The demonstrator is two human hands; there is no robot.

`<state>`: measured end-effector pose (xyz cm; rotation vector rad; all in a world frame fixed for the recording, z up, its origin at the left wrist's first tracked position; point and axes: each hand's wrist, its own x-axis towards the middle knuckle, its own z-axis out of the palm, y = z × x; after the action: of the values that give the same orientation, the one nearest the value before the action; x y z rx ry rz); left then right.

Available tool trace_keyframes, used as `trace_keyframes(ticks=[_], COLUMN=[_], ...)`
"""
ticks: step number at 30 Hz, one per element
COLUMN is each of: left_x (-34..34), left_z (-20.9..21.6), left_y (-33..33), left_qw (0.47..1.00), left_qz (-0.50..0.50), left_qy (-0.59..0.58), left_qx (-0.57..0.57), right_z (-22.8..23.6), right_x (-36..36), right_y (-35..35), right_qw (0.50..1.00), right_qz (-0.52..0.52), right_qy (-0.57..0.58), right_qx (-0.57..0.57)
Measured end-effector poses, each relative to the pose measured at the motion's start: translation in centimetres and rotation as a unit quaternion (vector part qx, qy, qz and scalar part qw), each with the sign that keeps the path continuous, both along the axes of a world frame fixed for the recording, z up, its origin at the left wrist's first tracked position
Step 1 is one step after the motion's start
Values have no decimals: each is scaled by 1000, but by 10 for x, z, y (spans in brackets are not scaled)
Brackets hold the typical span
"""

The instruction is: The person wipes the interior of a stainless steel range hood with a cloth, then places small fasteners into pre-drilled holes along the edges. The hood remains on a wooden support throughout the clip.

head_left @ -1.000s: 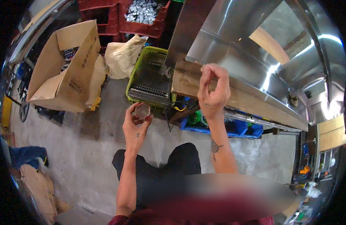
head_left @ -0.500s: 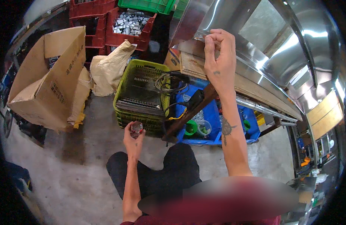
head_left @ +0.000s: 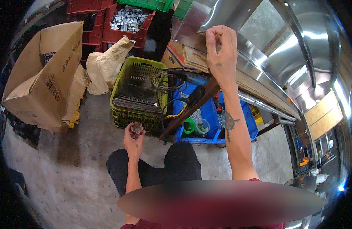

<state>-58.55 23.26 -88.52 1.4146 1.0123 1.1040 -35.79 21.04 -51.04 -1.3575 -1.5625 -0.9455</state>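
Raised over the far edge of the shiny sheet metal (head_left: 256,47), my right hand (head_left: 223,51) has its thumb and fingertips pinched together. Something small and thin seems to stick out at the tips, too small to name. Lower down and to the left, my left hand (head_left: 134,144) curls its fingers round a small clear round container (head_left: 136,129) with red at its sides. What lies inside it cannot be made out. That hand is in front of the yellow-green crate (head_left: 120,82), above my knees.
Blue bins (head_left: 212,136) with small metal parts and cups stand under wooden boards (head_left: 256,84) and a rusty bar (head_left: 191,110). Dark flat pieces and a coiled cable (head_left: 162,84) lie in the crate. Left are a sack (head_left: 103,70), a cardboard box (head_left: 50,84) and red crates (head_left: 139,36).
The whole scene has shifted slightly up and left in the view. Both hands keep nearly the same places and grips.
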Motion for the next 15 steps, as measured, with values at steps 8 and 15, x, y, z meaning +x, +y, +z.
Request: trace_keyframes(ticks=[8,15], left_x=[-5,-10], left_z=[2,4], left_y=[-2,-1], left_qw=[1000,1000], left_qz=[1,-12], left_qy=[-2,0], left_qx=[25,12], right_z=[-2,-1], right_x=[1,-1], right_y=[4,4], right_qw=[1000,1000], right_qz=[10,-1], right_qy=[6,8], right_qx=[11,8])
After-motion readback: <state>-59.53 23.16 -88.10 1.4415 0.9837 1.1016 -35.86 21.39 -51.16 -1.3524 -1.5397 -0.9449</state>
